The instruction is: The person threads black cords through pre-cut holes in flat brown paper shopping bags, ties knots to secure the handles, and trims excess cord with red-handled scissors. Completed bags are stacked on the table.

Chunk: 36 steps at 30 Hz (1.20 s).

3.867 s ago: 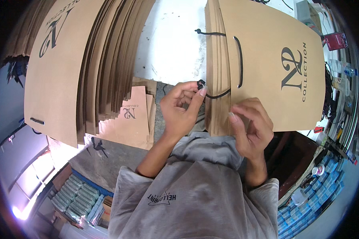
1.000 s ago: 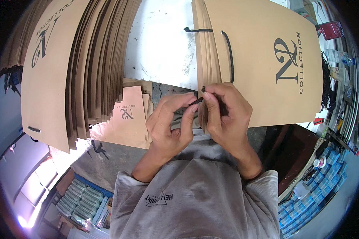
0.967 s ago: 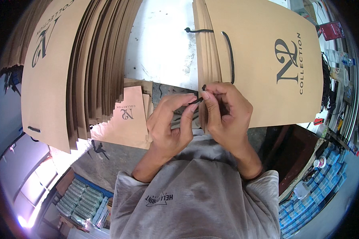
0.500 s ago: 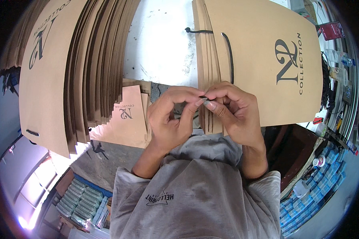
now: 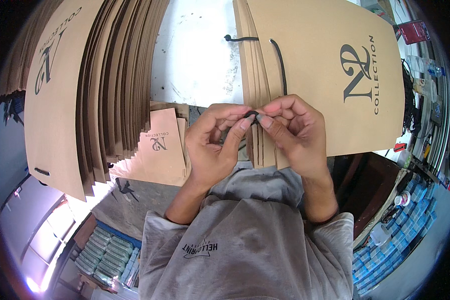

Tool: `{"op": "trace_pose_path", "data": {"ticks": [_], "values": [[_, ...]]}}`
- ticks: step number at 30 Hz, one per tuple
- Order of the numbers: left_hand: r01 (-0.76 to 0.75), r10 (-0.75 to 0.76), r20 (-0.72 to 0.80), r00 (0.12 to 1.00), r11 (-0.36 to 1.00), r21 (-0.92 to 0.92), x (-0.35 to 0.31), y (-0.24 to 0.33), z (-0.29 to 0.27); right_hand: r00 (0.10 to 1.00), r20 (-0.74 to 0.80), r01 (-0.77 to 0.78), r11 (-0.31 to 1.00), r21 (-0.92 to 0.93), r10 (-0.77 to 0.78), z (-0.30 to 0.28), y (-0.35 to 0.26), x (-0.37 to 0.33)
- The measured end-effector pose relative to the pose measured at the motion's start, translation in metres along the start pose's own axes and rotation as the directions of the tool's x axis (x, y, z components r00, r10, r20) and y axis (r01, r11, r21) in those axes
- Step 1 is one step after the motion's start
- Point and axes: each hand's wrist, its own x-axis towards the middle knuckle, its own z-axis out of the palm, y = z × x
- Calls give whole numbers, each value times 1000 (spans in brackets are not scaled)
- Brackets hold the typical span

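Observation:
Both hands pinch the same black cord [image 5: 281,67], which comes out of an eyelet in a brown paper bag [image 5: 320,120] and runs down to my fingers. Between the fingertips it bends into a small loop. My left hand [image 5: 214,142] pinches the loop's left side between thumb and index finger. On its right side the thumb and forefinger of my right hand [image 5: 297,135] are pressed together. Another knotted cord end [image 5: 228,38] sticks out past the bag's left edge. This bag lies on top of several others at the right.
A thick stack of brown paper bags [image 5: 60,115] stands at the left, over smaller brown bags [image 5: 160,160]. Between the stacks shows a white tabletop [image 5: 197,55]. Black cords [image 5: 410,100] hang at the right edge. Blue packs [image 5: 385,260] lie lower right, wrapped bundles [image 5: 105,255] lower left.
The cord between my fingertips now shows a clear rounded loop, where only a short dark bit showed before. My fingertips have shifted slightly, and the view has moved a little.

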Motion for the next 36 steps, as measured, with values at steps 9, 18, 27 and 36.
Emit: {"op": "trace_pose_path", "data": {"ticks": [9,18,27,36], "values": [[29,-23,-114,993,999,47,-8,-2,4,969,-142,156,943,-294,-204,14,14,-9],[-164,173,-43,984,972,168,-7,-10,-1,996,-66,42,986,-163,-53,11,3,-6],[-230,210,96,973,918,322,5,-3,-4,995,-67,-78,996,32,80,2,-4,-1],[-407,358,194,913,816,410,10,-11,-10,997,-36,-65,995,-81,63,2,-6,-2]]}}
